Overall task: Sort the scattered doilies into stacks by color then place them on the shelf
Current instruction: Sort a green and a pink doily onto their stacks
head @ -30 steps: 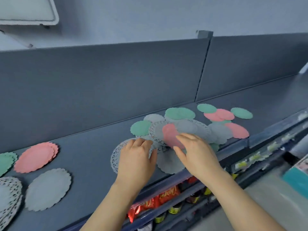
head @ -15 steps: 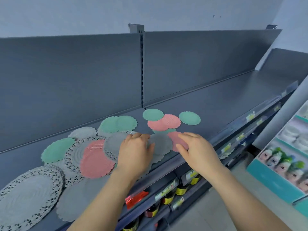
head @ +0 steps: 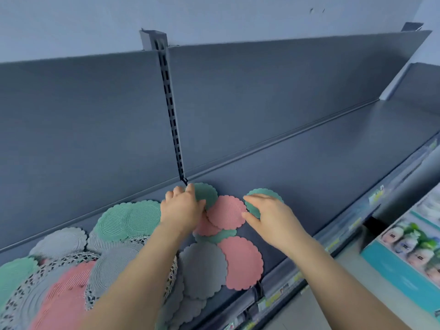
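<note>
Doilies loose on shelf (head: 309, 182), one hand on each of two green ones

L hand (head: 182, 208) lies over left part of rear green doily (head: 207, 194), close to back panel (head: 273, 91) at foot of slotted upright (head: 171, 110); fingers bent over its far edge, thumb on near side; pinching or only resting, can't tell. R hand (head: 269, 215) lies flat on right green doily (head: 252, 207); fingers straight and together, thumb spread apart at near edge; nothing gripped. Btwn the hands: pink doily (head: 226, 211), overlapping a second pink doily (head: 207, 228) w/ a green one (head: 219, 235) beneath. Nearer front edge: front pink doily (head: 242, 263) beside grey doily (head: 202, 270), edges overlapping. Left of L forearm: green pair (head: 128, 220) overlapped, more grey ones, white lace doily (head: 23, 294), large pink doily (head: 62, 301); all mixed, colours not stacked apart. Printed boxes (head: 404, 253) at far right, below shelf level.
</note>
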